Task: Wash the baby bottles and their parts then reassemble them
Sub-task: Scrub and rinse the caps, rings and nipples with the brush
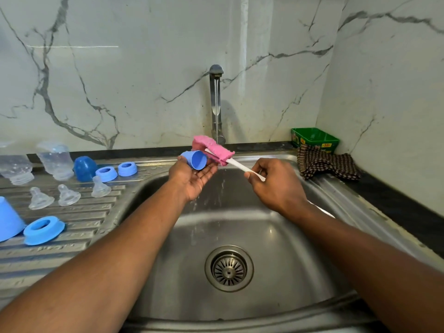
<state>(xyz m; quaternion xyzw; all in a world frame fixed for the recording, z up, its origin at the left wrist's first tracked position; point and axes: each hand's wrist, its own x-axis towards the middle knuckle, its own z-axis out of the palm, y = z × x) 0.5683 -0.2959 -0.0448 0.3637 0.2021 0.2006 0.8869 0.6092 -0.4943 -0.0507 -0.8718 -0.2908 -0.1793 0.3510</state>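
Hidden/cut off: large blue cap at the left edge is cropped, only part shows. Clear bottle far left is also partly cut and blurred; second clear bottle beside it is soft, details unreadable. Label on the green box in the back right corner is too small to read. Brush handle end disappears inside the right fist.

Task item: small blue cap, open mouth facing the camera, lies on the left hand. Palm up, fingers relaxed and spread, cradling it rather than gripping. Held over the sink basin, just under the tap, water running.

Right hand is clamped on the white handle of the pink sponge brush; sponge head sits against the cap's far side, under the stream.

Drainboard, left: dark blue dome cap, two blue rings side by side, a bigger blue ring nearer the camera, three clear teats in a row. All apart from each other.

Checked cloth lies on the counter right of the sink, touching the green box.
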